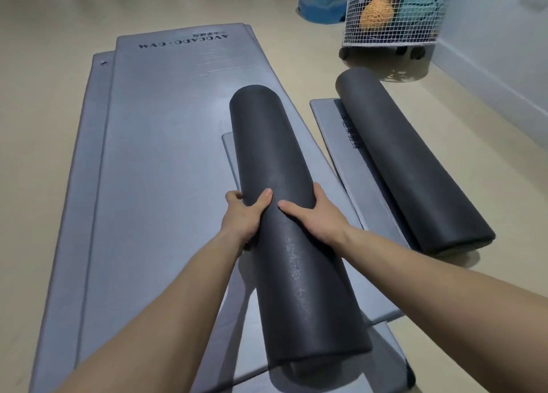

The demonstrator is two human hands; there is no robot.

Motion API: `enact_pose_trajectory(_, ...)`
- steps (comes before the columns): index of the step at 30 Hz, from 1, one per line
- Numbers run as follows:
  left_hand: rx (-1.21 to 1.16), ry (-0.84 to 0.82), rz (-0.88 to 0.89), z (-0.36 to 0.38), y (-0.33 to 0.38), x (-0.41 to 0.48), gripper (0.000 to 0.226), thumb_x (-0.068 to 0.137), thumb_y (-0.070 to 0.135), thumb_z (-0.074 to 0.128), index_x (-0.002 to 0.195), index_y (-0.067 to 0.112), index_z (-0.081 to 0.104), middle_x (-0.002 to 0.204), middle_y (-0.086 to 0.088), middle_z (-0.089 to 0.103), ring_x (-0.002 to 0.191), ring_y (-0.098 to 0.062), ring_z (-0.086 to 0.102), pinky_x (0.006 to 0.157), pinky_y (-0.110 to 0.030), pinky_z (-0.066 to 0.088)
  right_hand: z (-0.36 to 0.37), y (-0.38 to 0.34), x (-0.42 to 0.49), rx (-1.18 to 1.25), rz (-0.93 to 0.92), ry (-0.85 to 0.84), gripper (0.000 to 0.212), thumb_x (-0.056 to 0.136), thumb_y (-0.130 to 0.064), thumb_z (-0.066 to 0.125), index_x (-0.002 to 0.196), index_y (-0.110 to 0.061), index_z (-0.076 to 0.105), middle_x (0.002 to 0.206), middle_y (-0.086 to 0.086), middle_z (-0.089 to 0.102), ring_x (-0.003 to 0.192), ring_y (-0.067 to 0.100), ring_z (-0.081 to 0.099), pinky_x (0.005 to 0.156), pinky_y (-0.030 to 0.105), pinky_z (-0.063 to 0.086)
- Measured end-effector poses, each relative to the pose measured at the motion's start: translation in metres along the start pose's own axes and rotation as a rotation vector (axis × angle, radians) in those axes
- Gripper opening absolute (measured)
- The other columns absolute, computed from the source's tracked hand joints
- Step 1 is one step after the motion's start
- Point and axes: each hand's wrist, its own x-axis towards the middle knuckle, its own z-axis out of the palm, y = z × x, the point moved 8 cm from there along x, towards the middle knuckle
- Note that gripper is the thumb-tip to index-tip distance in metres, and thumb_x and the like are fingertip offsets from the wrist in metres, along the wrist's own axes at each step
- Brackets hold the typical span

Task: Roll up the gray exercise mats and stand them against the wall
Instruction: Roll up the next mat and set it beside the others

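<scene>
1. Holding the near rolled mat (296, 229) in the centre of the frame, running from upper middle down to lower right, on top of the flat mats (154, 131) spread across the left half
2. Clamping it with the left hand (241, 216) on its left flank, thumb over the top, fingers tucked round the side; gripping with the right hand (315, 219) on the right flank, thumb laid along the top, fingers curled over the far side
3. Seems almost fully rolled, with only a pale strip (229, 152) of loose end showing along the left edge; not yet lifted or stood up
4. At the right of the frame, on the floor (44, 110), a second rolled mat (415, 167) with a pale flap under it, well short of the wall (504, 21) at the right edge
5. Likely to spring open on any slackening of the grip, with no strap or tie in sight and foam that looks stiff
6. Liable to telescope on lifting: both hands close together near mid-length, both ends unsupported, inner layers free to slide out into a cone
7. Easy to knock the wire basket (391, 15) at upper right, or the second rolled mat, when swinging so long a roll toward the wall
8. Apt to slip on the smooth floor or uncoil and topple once upright; safer with the loose edge pressed to the wall
</scene>
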Motion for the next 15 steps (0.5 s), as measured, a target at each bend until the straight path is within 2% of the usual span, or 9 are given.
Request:
enact_pose_trajectory(2, -0.001, -0.009, 0.025, 0.026, 0.016, 0.015, 0.076, 0.087, 0.067, 0.066, 0.143, 0.03, 0.03, 0.13, -0.003, 0.061, 0.106, -0.03, 0.064, 0.069, -0.036, 0.053, -0.023, 0.003, 0.019, -0.069, 0.028, 0.045, 0.117, 0.06, -0.085, 0.062, 0.158, -0.038, 0.022, 0.145, 0.003, 0.055, 0.123, 0.027, 0.061, 0.106, 0.045, 0.049)
enact_pose_trajectory(3, 0.002, -0.013, 0.042, 0.04, 0.025, 0.023, 0.078, 0.087, 0.067, 0.066, 0.146, 0.03, 0.03, 0.133, -0.003, 0.06, 0.108, -0.031, 0.064, 0.069, -0.036, 0.053, -0.035, 0.005, 0.029, -0.105, 0.044, 0.064, 0.117, 0.064, -0.086, 0.058, 0.161, -0.038, 0.014, 0.151, 0.007, 0.05, 0.128, 0.031, 0.058, 0.109, 0.046, 0.047)
enact_pose_trajectory(5, 0.009, -0.021, 0.07, 0.067, 0.044, 0.037, 0.079, 0.089, 0.065, 0.065, 0.149, 0.028, 0.03, 0.136, -0.002, 0.057, 0.11, -0.03, 0.062, 0.068, -0.034, 0.051, -0.06, 0.008, 0.05, -0.186, 0.048, 0.105, 0.103, 0.081, -0.08, 0.052, 0.163, -0.038, 0.006, 0.158, 0.012, 0.041, 0.136, 0.036, 0.05, 0.113, 0.047, 0.042)
enact_pose_trajectory(7, 0.013, -0.019, 0.084, 0.094, 0.06, 0.054, 0.081, 0.09, 0.064, 0.065, 0.151, 0.026, 0.03, 0.139, -0.003, 0.055, 0.113, -0.032, 0.06, 0.076, -0.039, 0.053, -0.088, 0.008, 0.071, -0.242, 0.025, 0.145, 0.088, 0.093, -0.072, 0.047, 0.164, -0.037, 0.007, 0.161, 0.011, 0.038, 0.139, 0.035, 0.048, 0.114, 0.046, 0.04)
enact_pose_trajectory(10, 0.005, -0.017, 0.082, 0.134, 0.079, 0.075, 0.081, 0.09, 0.064, 0.064, 0.151, 0.024, 0.03, 0.136, -0.002, 0.054, 0.114, -0.034, 0.059, 0.086, -0.047, 0.054, -0.124, 0.002, 0.102, -0.354, -0.025, 0.191, 0.076, 0.096, -0.066, 0.043, 0.163, -0.04, 0.015, 0.16, 0.013, 0.039, 0.14, 0.036, 0.046, 0.114, 0.047, 0.04)
enact_pose_trajectory(12, -0.004, -0.015, 0.092, 0.162, 0.087, 0.085, 0.08, 0.092, 0.063, 0.062, 0.152, 0.022, 0.028, 0.136, -0.004, 0.054, 0.112, -0.034, 0.059, 0.09, -0.048, 0.054, -0.143, 0.002, 0.114, -0.434, -0.015, 0.199, 0.081, 0.093, -0.073, 0.041, 0.162, -0.04, 0.016, 0.158, 0.018, 0.038, 0.139, 0.041, 0.043, 0.112, 0.049, 0.04)
enact_pose_trajectory(15, 0.027, -0.019, 0.128, 0.199, 0.095, 0.098, 0.086, 0.091, 0.065, 0.06, 0.157, 0.021, 0.026, 0.141, -0.004, 0.054, 0.12, -0.035, 0.058, 0.102, -0.052, 0.052, -0.166, 0.014, 0.118, -0.58, -0.003, 0.224, 0.087, 0.093, -0.08, 0.033, 0.164, -0.035, 0.009, 0.158, 0.022, 0.033, 0.143, 0.042, 0.035, 0.108, 0.05, 0.038)
